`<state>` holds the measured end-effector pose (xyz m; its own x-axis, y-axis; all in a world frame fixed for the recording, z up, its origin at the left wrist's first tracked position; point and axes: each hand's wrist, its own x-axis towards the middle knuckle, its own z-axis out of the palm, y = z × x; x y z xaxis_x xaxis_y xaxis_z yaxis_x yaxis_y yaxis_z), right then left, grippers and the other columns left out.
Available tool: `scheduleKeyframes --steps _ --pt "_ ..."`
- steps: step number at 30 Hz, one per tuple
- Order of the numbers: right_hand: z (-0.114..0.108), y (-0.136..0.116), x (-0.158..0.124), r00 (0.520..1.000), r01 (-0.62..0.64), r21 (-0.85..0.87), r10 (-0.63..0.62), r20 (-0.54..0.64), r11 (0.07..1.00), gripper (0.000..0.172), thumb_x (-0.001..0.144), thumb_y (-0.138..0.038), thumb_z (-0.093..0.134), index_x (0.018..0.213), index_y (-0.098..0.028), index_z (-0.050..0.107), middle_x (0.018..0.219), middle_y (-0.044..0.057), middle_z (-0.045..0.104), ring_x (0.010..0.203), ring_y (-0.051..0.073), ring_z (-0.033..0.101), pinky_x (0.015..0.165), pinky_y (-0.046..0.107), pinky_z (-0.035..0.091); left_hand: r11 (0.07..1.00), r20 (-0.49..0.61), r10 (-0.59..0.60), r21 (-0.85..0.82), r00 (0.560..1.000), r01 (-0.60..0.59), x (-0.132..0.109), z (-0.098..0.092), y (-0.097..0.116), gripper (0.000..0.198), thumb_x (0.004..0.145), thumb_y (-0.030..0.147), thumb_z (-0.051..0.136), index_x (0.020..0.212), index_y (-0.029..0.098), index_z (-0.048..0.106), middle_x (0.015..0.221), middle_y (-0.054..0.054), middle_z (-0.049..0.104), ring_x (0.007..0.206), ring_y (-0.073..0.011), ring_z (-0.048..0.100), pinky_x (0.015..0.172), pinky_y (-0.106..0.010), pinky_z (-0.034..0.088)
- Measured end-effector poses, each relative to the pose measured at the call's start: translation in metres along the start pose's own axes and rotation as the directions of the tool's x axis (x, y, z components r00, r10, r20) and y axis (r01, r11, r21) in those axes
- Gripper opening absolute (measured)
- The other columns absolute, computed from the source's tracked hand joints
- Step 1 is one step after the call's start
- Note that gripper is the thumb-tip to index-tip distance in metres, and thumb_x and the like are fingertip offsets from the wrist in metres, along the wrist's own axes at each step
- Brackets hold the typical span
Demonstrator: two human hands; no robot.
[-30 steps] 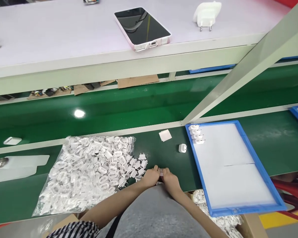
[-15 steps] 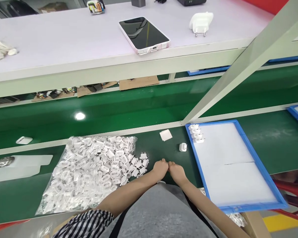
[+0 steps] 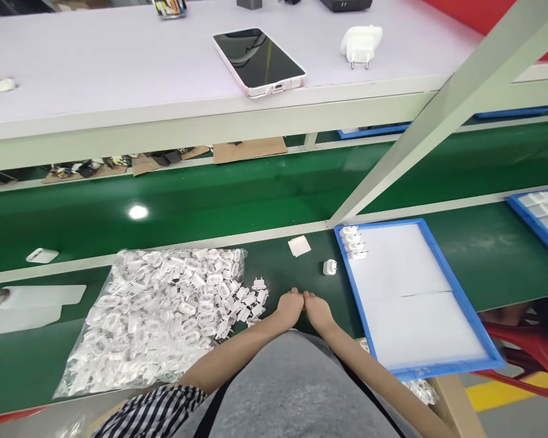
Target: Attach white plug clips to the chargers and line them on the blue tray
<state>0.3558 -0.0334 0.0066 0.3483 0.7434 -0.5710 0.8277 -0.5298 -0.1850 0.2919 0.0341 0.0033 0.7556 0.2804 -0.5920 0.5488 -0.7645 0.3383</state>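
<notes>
The left hand [image 3: 289,307] and right hand [image 3: 317,309] are curling closed, fingertips meeting; anything they are pinching is hidden. No writing is showing on the phone [image 3: 258,61].

Two hands are in view, the left hand [image 3: 289,307] and the right hand [image 3: 317,310], fingertips touching at about 6 o'clock. One clear bag [image 3: 159,316] at 8 o'clock holds white plug adapters too many to count. One blue-rimmed tray [image 3: 442,286] at 4 o'clock carries four adapters in a row [image 3: 352,241] at its far-left corner. A second blue tray [image 3: 541,216] shows partly at 3 o'clock. One loose adapter [image 3: 329,267] lies just left of the first tray, and one white square pad [image 3: 299,246] beyond it. On the upper shelf: one phone [image 3: 259,61] at 12 o'clock and one large white plug [image 3: 360,42] at 1 o'clock.
</notes>
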Motion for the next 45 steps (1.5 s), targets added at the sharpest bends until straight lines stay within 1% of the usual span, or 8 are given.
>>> scheduleKeyframes --steps 14,18,20,28,31,34,40,45 --pt "0.030 0.020 -0.032 0.992 -0.040 0.303 0.074 -0.104 0.952 0.032 0.072 -0.026 0.051 0.099 -0.013 0.043 0.094 0.008 0.053 0.075 0.017 0.055 0.062 0.024 0.040 0.990 -0.065 0.035 -0.132 0.997 -0.044 -0.033 0.043 -0.022 0.025 0.074 0.022 0.045 0.099 0.016 0.049 0.097 -0.006 0.051 0.084 -0.0186 0.052 0.072 -0.027 0.041" --pt "0.006 0.047 -0.006 0.812 -0.180 0.676 0.496 -0.308 0.715 0.054 0.074 -0.035 0.042 0.116 -0.006 0.024 0.114 0.019 0.037 0.089 0.023 0.050 0.070 0.032 0.040 0.986 -0.133 0.020 -0.162 0.991 -0.042 -0.021 0.036 -0.018 0.026 0.076 0.023 0.042 0.101 0.016 0.047 0.101 -0.007 0.050 0.087 -0.0195 0.050 0.072 -0.028 0.041" --pt "-0.005 0.057 0.013 0.767 -0.167 0.751 0.563 -0.308 0.639 0.061 0.072 -0.037 0.044 0.118 -0.005 0.021 0.116 0.021 0.034 0.100 0.028 0.042 0.073 0.035 0.039 0.981 -0.160 0.040 -0.181 0.986 -0.070 -0.011 0.030 -0.015 0.025 0.076 0.021 0.043 0.101 0.017 0.046 0.103 -0.005 0.049 0.088 -0.0181 0.050 0.073 -0.027 0.040" --pt "-0.008 0.084 0.044 0.967 0.007 0.795 0.199 -0.161 0.606 0.032 0.062 -0.013 0.051 0.094 -0.016 0.052 0.092 0.004 0.057 0.083 0.019 0.053 0.076 0.030 0.041 0.951 -0.193 0.068 -0.283 0.979 -0.122 0.024 0.012 -0.005 0.056 0.068 0.022 0.051 0.119 0.013 0.029 0.117 -0.009 0.039 0.093 -0.0188 0.049 0.079 -0.028 0.039" --pt "-0.003 0.088 0.032 0.997 0.032 0.822 0.041 -0.067 0.569 0.033 0.060 -0.010 0.052 0.093 -0.015 0.055 0.087 0.004 0.059 0.076 0.017 0.055 0.073 0.029 0.043 0.919 -0.184 0.056 -0.375 0.981 -0.123 0.031 0.012 -0.003 0.082 0.058 0.022 0.060 0.124 0.011 0.014 0.128 -0.012 0.023 0.099 -0.0218 0.045 0.079 -0.030 0.039" --pt "0.003 0.091 0.017 0.998 0.035 0.842 -0.062 -0.002 0.538 0.046 0.059 -0.006 0.050 0.105 -0.015 0.048 0.093 0.005 0.058 0.075 0.015 0.056 0.070 0.027 0.045 0.897 -0.163 0.114 -0.408 0.980 -0.172 0.038 0.014 -0.004 0.086 0.050 0.019 0.065 0.123 0.011 0.019 0.126 -0.012 0.026 0.107 -0.0232 0.038 0.084 -0.031 0.036" --pt "0.020 0.079 0.001 1.000 0.016 0.812 -0.018 -0.007 0.583 0.082 0.048 -0.004 0.059 0.122 -0.015 0.024 0.121 0.015 0.032 0.074 0.017 0.054 0.066 0.031 0.046 0.882 -0.175 0.172 -0.410 0.969 -0.230 0.048 0.018 -0.002 0.061 0.049 0.016 0.064 0.105 0.013 0.040 0.109 -0.007 0.045 0.101 -0.0206 0.042 0.084 -0.030 0.036" --pt "0.006 0.086 0.000 0.986 0.055 0.767 0.087 -0.144 0.640 0.079 0.044 -0.004 0.062 0.114 -0.015 0.030 0.118 0.012 0.032 0.099 0.023 0.043 0.087 0.034 0.033 0.880 -0.221 0.164 -0.408 0.962 -0.243 0.057 0.006 0.025 0.054 0.049 0.021 0.066 0.097 0.012 0.043 0.100 -0.008 0.047 0.091 -0.0222 0.048 0.078 -0.031 0.039"
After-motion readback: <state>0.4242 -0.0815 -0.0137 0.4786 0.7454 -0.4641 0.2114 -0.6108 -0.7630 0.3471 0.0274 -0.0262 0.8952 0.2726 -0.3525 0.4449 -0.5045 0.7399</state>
